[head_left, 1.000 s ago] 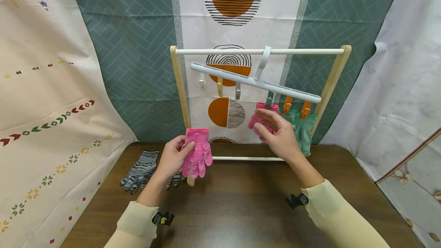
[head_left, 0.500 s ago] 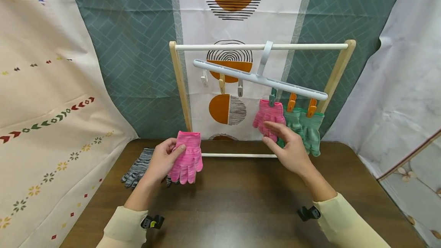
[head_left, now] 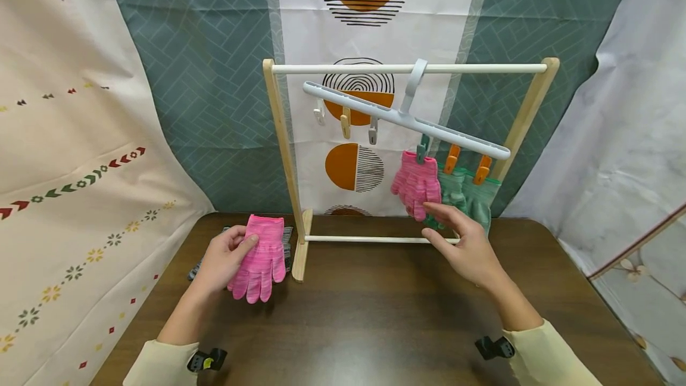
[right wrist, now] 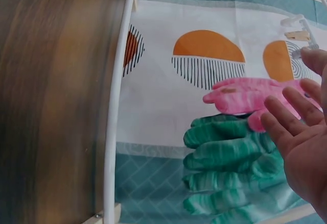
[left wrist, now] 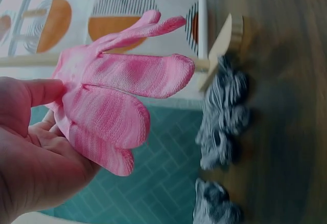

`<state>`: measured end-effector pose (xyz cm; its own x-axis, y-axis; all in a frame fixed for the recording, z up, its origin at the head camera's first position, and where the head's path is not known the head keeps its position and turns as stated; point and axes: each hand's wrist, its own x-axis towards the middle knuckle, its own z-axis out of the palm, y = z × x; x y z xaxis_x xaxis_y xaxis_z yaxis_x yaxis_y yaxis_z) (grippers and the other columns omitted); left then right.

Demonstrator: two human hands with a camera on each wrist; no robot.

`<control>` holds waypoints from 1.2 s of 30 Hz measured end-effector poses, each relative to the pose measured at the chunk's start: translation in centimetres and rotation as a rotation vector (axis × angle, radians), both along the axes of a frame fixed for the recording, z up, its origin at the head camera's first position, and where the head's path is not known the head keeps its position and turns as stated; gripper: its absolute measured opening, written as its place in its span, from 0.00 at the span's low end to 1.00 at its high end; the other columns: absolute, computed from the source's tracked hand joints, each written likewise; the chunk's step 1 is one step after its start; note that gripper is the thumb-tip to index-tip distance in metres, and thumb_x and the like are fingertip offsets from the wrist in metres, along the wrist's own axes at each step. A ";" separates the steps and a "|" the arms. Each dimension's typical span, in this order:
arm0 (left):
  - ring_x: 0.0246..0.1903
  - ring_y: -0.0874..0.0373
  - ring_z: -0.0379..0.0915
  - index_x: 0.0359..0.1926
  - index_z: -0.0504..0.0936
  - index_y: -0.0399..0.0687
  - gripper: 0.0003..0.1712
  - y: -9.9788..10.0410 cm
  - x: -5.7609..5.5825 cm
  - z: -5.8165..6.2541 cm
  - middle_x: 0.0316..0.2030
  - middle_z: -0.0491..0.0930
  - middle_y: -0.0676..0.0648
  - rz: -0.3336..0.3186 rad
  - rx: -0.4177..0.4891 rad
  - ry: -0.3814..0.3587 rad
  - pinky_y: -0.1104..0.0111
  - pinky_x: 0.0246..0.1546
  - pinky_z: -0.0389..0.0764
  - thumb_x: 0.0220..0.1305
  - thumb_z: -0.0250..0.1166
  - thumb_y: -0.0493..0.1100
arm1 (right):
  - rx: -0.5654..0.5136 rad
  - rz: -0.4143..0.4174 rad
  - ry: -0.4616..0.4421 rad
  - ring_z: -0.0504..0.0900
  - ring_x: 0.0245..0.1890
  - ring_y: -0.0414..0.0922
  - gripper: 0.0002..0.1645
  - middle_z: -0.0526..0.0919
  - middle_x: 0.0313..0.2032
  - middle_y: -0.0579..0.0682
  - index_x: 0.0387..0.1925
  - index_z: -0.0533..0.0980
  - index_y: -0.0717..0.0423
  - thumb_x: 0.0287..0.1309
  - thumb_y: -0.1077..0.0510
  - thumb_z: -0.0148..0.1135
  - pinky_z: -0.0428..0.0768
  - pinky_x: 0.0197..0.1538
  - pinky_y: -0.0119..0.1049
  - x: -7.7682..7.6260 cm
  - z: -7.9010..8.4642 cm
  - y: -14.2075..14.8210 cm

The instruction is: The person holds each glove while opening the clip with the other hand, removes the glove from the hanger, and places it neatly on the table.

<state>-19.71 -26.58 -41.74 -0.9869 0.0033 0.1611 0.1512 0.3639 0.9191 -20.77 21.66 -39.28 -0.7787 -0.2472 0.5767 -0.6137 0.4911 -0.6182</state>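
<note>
My left hand [head_left: 225, 258] pinches a pink knit glove [head_left: 262, 255] between thumb and fingers, its own fingers dangling downward. In the left wrist view that pink glove [left wrist: 112, 91] is seen close up under the thumb. A second pink glove [head_left: 415, 183] hangs from a teal clip [head_left: 422, 151] on a tilted pale hanger [head_left: 370, 109]. Just below and right of it is my right hand [head_left: 466, 246], fingers spread and holding nothing; its fingertips overlap the glove's lower end, and I cannot tell whether they touch. Green gloves [head_left: 477, 201] hang from orange clips [head_left: 452, 158] beside it.
The hanger hooks over the white top bar [head_left: 343, 68] of a wooden-ended rack. White, beige [head_left: 345, 123] and grey clips hang on its left half. Grey striped gloves [left wrist: 225, 117] lie on the brown table [head_left: 364, 314] behind my left hand, partly hidden.
My left hand has carried the pink glove left and down, over the grey gloves. My right hand has shifted right and down from the hanging pink glove, which shows more fully.
</note>
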 end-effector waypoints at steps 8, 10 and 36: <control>0.26 0.57 0.82 0.61 0.76 0.28 0.19 -2.9 1.0 -0.8 0.36 0.88 0.40 0.011 -0.029 -0.078 0.64 0.26 0.83 0.81 0.61 0.41 | 0.050 -0.011 0.032 0.83 0.58 0.53 0.32 0.84 0.62 0.50 0.68 0.78 0.54 0.65 0.64 0.75 0.75 0.61 0.23 0.5 -0.8 0.8; 0.26 0.58 0.81 0.62 0.75 0.28 0.20 -3.6 1.1 -1.0 0.36 0.88 0.40 0.014 -0.064 -0.091 0.64 0.26 0.82 0.81 0.61 0.41 | 0.051 -0.007 0.039 0.83 0.57 0.55 0.32 0.84 0.62 0.50 0.69 0.78 0.55 0.64 0.64 0.75 0.75 0.60 0.22 0.6 -0.9 1.0; 0.19 0.65 0.64 0.46 0.76 0.29 0.08 -10.2 3.5 -4.6 0.23 0.70 0.52 -0.078 -0.299 -0.210 0.70 0.22 0.70 0.75 0.62 0.34 | 0.045 -0.040 0.070 0.84 0.57 0.51 0.34 0.83 0.63 0.51 0.70 0.77 0.53 0.63 0.67 0.75 0.76 0.60 0.23 1.6 -1.6 2.6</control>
<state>-16.16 -36.80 -46.34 -0.9933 0.0959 -0.0645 0.0082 0.6157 0.7879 -19.15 24.24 -40.92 -0.7464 -0.2438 0.6192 -0.6342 0.5426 -0.5508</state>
